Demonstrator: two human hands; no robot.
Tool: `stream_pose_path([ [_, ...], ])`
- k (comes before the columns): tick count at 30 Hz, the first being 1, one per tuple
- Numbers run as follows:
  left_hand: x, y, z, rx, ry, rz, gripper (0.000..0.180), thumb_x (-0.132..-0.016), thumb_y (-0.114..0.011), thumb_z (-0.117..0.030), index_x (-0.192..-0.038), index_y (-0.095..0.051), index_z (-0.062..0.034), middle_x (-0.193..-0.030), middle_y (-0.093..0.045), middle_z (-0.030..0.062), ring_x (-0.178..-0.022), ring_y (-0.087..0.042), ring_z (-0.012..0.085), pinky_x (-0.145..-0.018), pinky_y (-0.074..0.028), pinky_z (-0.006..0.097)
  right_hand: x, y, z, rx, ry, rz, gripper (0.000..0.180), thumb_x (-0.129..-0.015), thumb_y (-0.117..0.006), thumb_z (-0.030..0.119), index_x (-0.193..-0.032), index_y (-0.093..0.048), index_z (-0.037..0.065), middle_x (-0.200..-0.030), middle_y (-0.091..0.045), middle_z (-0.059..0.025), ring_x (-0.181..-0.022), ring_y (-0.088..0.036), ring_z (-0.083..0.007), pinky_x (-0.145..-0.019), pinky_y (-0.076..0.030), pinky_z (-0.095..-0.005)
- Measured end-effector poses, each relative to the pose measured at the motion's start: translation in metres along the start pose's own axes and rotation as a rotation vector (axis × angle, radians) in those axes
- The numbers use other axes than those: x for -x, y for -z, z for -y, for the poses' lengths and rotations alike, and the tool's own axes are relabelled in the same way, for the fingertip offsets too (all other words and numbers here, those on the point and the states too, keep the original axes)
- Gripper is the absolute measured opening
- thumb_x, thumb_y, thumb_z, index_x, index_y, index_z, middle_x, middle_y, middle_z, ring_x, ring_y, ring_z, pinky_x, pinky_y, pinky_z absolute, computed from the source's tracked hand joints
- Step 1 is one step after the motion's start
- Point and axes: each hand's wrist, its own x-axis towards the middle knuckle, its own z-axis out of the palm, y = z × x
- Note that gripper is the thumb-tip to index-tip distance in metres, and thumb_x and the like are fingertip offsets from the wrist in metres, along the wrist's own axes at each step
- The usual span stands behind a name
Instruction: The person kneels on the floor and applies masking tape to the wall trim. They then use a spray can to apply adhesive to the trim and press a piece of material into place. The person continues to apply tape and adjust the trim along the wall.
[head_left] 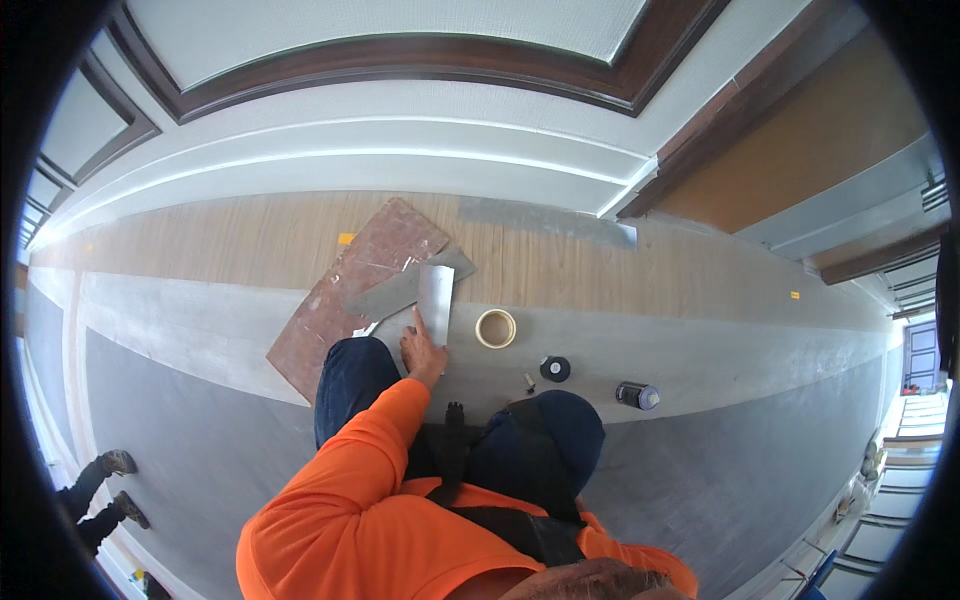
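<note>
My left hand (424, 356) is at the lower end of a thin, shiny metal plate (436, 297). The index finger stretches forward along its left edge, while the other fingers look curled against its lower end. Under and beyond the plate, a grey flat strip (390, 297) lies slantwise across a worn reddish-brown board (340, 298). A roll of cream tape (495, 328) rests on the floor to the right of the hand. My right arm (640, 563) shows only as an orange sleeve at the lower edge; its hand is out of sight.
A black tape roll (555, 369), a small tan piece (529, 381) and a dark can on its side (637, 395) lie near my right knee. A white panelled wall (400, 135) rises ahead. Another person's shoes (125, 485) are at far left.
</note>
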Motion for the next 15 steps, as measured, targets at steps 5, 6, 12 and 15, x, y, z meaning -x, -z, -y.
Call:
stream_pose_path([
  [5,0.003,0.008,-0.008,0.021,0.078,0.075,0.117,-0.077,-0.086,-0.02,-0.165,-0.007,-0.0165,-0.132,-0.052,0.0195,-0.12,-0.056,0.0383,-0.101,-0.051,0.046,0.002,0.023,0.008,0.095,-0.053,0.034,0.029,-0.098,-0.056,0.026,-0.118,-0.063,0.005,-0.107,-0.065,-0.018,-0.107,-0.063,-0.0357,-0.094,-0.05,-0.0453],
  [6,0.001,0.008,-0.005,0.041,0.075,0.059,0.117,-0.077,-0.085,-0.018,-0.165,-0.007,-0.0164,-0.129,-0.055,0.0199,-0.118,-0.057,0.0385,-0.1,-0.051,0.047,-0.002,0.022,0.011,0.108,-0.06,0.038,0.029,-0.098,-0.056,0.026,-0.117,-0.063,0.006,-0.107,-0.065,-0.0181,-0.107,-0.063,-0.0356,-0.094,-0.05,-0.0452],
  [12,-0.006,-0.002,0.01,0.341,0.11,0.055,0.109,-0.079,-0.08,-0.013,-0.163,-0.011,-0.012,-0.114,-0.069,0.0213,-0.107,-0.068,0.0364,-0.097,-0.052,0.046,-0.01,0.025,0.028,0.214,-0.073,0.084,0.03,-0.098,-0.055,0.029,-0.116,-0.063,0.006,-0.104,-0.066,-0.0182,-0.107,-0.064,-0.0349,-0.096,-0.049,-0.0448],
  [15,-0.009,-0.002,0.021,0.476,0.115,0.079,0.088,-0.081,-0.078,-0.013,-0.157,-0.033,-0.007,-0.115,-0.071,0.0219,-0.105,-0.07,0.0349,-0.095,-0.053,0.043,-0.019,0.029,0.052,0.312,-0.067,0.139,0.031,-0.098,-0.055,0.031,-0.115,-0.064,0.006,-0.102,-0.066,-0.0183,-0.107,-0.064,-0.0346,-0.097,-0.049,-0.0445],
])
